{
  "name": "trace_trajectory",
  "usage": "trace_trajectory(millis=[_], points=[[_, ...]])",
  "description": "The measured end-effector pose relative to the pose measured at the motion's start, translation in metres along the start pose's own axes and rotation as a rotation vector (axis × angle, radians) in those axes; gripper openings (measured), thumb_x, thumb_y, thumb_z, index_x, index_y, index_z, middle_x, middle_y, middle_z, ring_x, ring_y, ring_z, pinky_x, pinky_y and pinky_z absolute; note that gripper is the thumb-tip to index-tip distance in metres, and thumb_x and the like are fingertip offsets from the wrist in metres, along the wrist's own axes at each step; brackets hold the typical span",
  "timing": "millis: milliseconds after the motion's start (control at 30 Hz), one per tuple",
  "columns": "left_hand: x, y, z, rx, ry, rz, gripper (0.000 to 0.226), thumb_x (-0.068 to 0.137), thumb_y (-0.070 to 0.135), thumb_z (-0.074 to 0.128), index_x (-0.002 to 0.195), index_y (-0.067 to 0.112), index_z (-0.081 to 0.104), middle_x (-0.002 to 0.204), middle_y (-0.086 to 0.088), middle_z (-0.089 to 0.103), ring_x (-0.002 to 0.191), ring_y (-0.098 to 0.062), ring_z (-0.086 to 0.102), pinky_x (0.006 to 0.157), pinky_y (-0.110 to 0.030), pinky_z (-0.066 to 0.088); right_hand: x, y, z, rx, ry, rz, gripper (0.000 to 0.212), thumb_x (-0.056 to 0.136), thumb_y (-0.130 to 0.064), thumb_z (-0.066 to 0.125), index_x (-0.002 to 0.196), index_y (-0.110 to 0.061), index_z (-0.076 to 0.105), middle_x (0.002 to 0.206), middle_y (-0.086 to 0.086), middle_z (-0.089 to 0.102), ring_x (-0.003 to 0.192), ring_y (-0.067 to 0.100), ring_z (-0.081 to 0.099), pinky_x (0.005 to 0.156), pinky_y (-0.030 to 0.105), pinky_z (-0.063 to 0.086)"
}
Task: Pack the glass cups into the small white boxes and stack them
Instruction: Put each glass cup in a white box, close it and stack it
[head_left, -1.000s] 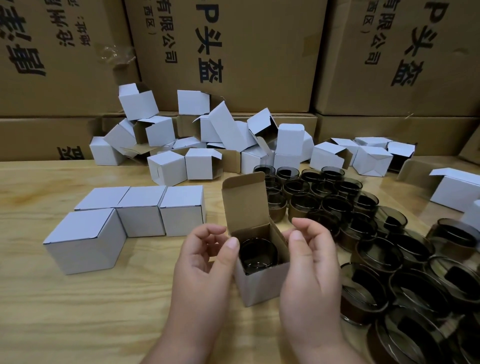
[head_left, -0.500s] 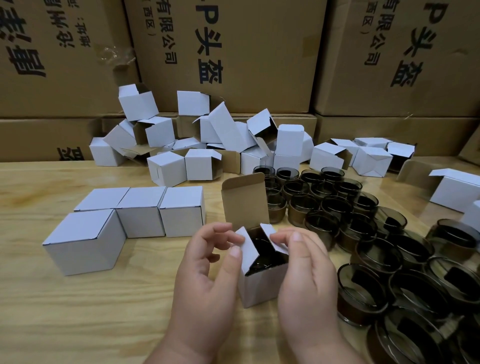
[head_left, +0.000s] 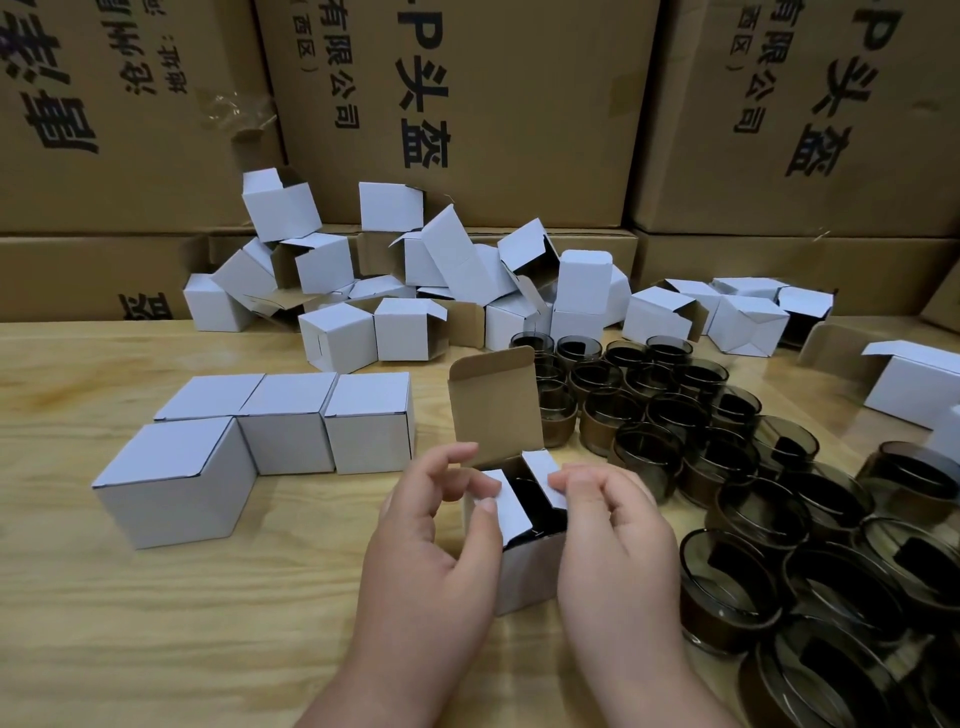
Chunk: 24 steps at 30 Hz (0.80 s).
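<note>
both hands pressing side flaps down on small white cardboard box (head_left: 524, 571): left grip (head_left: 431, 545) and right grip (head_left: 613, 540) each pinching one flap, dark glass cup (head_left: 530, 499) sitting inside.

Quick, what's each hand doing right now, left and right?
Left hand: pinching the left side flap of the small white box.
Right hand: fingertips on the right side flap; a grip cannot be told.

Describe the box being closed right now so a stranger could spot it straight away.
On the wooden table, look in front of the four closed white boxes and left of the dark glass cups. The small white box sits between the left hand and right hand. Only it has a brown lid flap standing upright.
</note>
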<state>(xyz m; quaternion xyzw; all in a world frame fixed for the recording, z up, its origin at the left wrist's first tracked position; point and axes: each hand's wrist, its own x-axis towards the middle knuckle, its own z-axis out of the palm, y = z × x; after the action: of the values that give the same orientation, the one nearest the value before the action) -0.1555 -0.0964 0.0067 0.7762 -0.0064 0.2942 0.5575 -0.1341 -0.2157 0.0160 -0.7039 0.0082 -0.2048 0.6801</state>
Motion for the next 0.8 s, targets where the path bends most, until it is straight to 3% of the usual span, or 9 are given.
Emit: trace_trajectory(millis=[100, 200, 300, 367, 467, 600, 667, 800], points=[[0.0002, 0.0006, 0.0002, -0.021, 0.013, -0.022, 0.047, 0.083, 0.027, 0.065, 0.114, 0.060, 0.053, 0.107, 0.022, 0.065, 0.112, -0.006, 0.059, 0.084, -0.010, 0.041, 0.0017, 0.0039, -0.0014, -0.054, -0.020, 0.058, 0.019, 0.093, -0.017, 0.061, 0.080, -0.028, 0.068, 0.094, -0.011, 0.067, 0.073, -0.003, 0.059, 0.059, 0.011, 0.041], [0.0023, 0.0008, 0.0006, -0.040, 0.050, -0.059, 0.056, 0.074, 0.032, 0.067, 0.116, 0.064, 0.049, 0.111, 0.031, 0.054, 0.118, -0.002, 0.052, 0.093, -0.022, 0.040, 0.0023, 0.0048, -0.0018, -0.054, -0.034, 0.088, 0.016, 0.091, -0.014, 0.061, 0.088, -0.029, 0.065, 0.096, -0.008, 0.067, 0.072, -0.001, 0.061, 0.058, 0.014, 0.043], [0.0045, 0.0012, 0.0008, -0.088, 0.048, -0.108, 0.067, 0.071, 0.034, 0.068, 0.119, 0.073, 0.041, 0.116, 0.038, 0.051, 0.115, 0.004, 0.050, 0.094, -0.026, 0.044, 0.0028, 0.0036, -0.0013, -0.026, -0.051, 0.092, 0.022, 0.089, -0.009, 0.059, 0.092, -0.031, 0.064, 0.090, -0.015, 0.069, 0.076, -0.003, 0.063, 0.057, 0.009, 0.044], [0.0055, 0.0022, 0.0011, -0.139, 0.021, -0.162, 0.072, 0.071, 0.035, 0.068, 0.117, 0.079, 0.036, 0.119, 0.041, 0.054, 0.114, 0.008, 0.050, 0.097, -0.031, 0.048, 0.0031, 0.0025, -0.0012, -0.014, -0.064, 0.088, 0.027, 0.089, -0.006, 0.057, 0.094, -0.032, 0.062, 0.090, -0.029, 0.066, 0.078, -0.009, 0.063, 0.058, 0.006, 0.044], [0.0053, 0.0036, 0.0005, -0.162, -0.001, -0.192, 0.074, 0.073, 0.033, 0.068, 0.123, 0.076, 0.033, 0.119, 0.036, 0.060, 0.116, 0.005, 0.053, 0.102, -0.042, 0.050, 0.0032, 0.0029, -0.0008, -0.013, -0.071, 0.083, 0.029, 0.089, -0.005, 0.057, 0.096, -0.033, 0.061, 0.092, -0.038, 0.062, 0.082, -0.014, 0.062, 0.060, 0.003, 0.043], [0.0034, 0.0058, -0.0004, -0.131, 0.010, -0.129, 0.075, 0.075, 0.031, 0.069, 0.122, 0.080, 0.035, 0.119, 0.027, 0.061, 0.117, 0.003, 0.053, 0.096, -0.033, 0.045, 0.0040, 0.0063, -0.0017, -0.013, -0.062, 0.102, 0.028, 0.090, -0.007, 0.058, 0.098, -0.034, 0.061, 0.090, -0.022, 0.068, 0.078, -0.013, 0.063, 0.058, 0.004, 0.043], [0.0030, 0.0043, -0.0006, -0.106, 0.006, -0.101, 0.076, 0.083, 0.024, 0.074, 0.125, 0.075, 0.037, 0.120, 0.024, 0.061, 0.119, 0.002, 0.052, 0.094, -0.027, 0.042, 0.0047, 0.0075, -0.0019, -0.008, -0.064, 0.108, 0.027, 0.091, -0.009, 0.059, 0.099, -0.035, 0.061, 0.089, -0.025, 0.067, 0.075, -0.010, 0.064, 0.056, 0.006, 0.044], [0.0029, 0.0021, -0.0017, 0.004, -0.011, -0.004, 0.058, 0.088, 0.006, 0.073, 0.113, 0.057, 0.062, 0.117, 0.024, 0.063, 0.123, -0.005, 0.054, 0.103, -0.032, 0.045, 0.0058, 0.0088, -0.0015, 0.019, -0.054, 0.102, 0.020, 0.093, -0.012, 0.063, 0.098, -0.031, 0.064, 0.090, -0.025, 0.069, 0.075, -0.003, 0.066, 0.058, 0.011, 0.047]])
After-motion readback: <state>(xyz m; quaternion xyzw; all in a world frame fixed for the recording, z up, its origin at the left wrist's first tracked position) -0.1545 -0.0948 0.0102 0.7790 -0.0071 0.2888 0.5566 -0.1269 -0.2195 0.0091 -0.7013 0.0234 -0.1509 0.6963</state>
